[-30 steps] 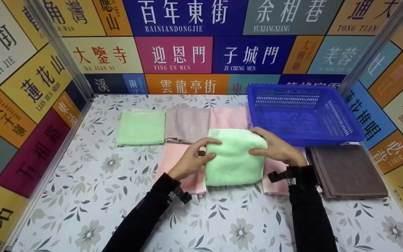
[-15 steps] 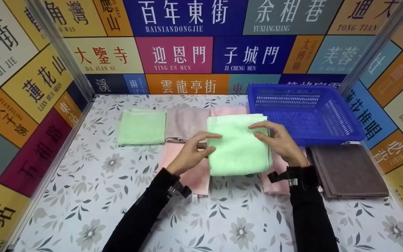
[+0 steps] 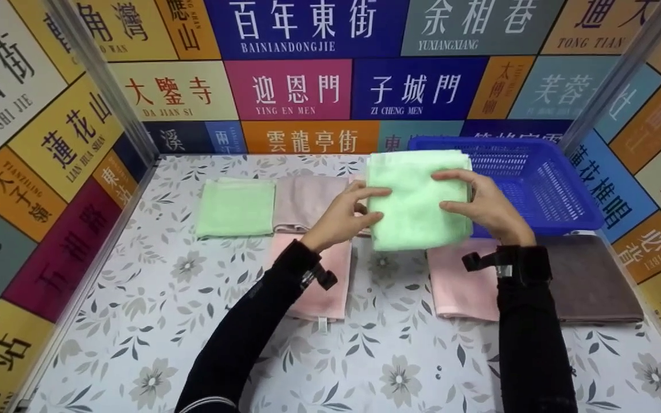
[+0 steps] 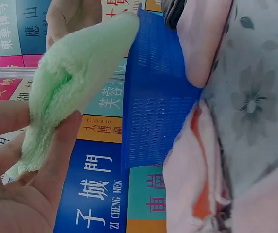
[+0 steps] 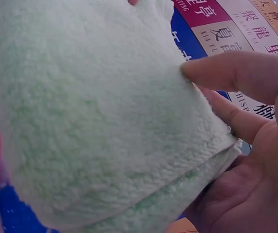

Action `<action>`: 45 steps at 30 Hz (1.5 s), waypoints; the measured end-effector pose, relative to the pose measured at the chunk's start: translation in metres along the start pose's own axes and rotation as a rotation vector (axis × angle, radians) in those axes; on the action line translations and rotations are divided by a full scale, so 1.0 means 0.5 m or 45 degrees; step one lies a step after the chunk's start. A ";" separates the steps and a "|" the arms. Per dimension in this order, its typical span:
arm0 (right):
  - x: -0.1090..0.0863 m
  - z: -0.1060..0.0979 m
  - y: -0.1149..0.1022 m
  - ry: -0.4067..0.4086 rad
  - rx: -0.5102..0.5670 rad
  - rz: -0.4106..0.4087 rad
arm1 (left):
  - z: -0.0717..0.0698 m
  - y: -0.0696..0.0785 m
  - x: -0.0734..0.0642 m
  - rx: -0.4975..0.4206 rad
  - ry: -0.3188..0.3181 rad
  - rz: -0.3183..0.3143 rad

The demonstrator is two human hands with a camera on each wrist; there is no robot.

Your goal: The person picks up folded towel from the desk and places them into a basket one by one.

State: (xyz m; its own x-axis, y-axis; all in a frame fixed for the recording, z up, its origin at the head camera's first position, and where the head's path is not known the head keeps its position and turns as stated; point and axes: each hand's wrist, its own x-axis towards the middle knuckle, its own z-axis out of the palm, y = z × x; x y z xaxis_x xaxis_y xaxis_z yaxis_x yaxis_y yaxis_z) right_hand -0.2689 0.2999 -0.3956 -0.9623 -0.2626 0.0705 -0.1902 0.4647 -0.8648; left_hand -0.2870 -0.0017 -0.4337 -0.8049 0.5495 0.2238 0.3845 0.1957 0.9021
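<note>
A folded light green towel is held up off the table between both hands. My left hand grips its left edge, thumb in front; in the left wrist view the fingers pinch the towel's folded layers from the side. My right hand holds the right edge, and the right wrist view shows the thumb and fingers on either side of the towel's stacked layers. Behind the towel's right part stands the blue plastic basket, partly covered by it.
Another green towel and a mauve towel lie folded at the back left. Pink towels lie nearer, one left with a white tag, one right. A dark brown towel sits before the basket. Printed panels wall the table.
Both hands have lifted the green towel and carried it away and to the right, toward the basket. The pink towels below show more now.
</note>
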 end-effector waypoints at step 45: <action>0.128 -0.119 0.193 -0.318 -0.600 0.333 | 0.253 0.026 0.275 1.515 -0.393 -0.163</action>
State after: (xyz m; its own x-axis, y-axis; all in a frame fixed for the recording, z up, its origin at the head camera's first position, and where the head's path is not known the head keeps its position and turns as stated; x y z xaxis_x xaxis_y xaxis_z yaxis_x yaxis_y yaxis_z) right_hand -0.3606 0.3783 -0.4451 -0.9250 -0.2530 -0.2835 -0.0736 0.8513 -0.5195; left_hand -0.3353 0.1792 -0.4378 -0.7887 0.6091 -0.0833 0.6125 0.7901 -0.0217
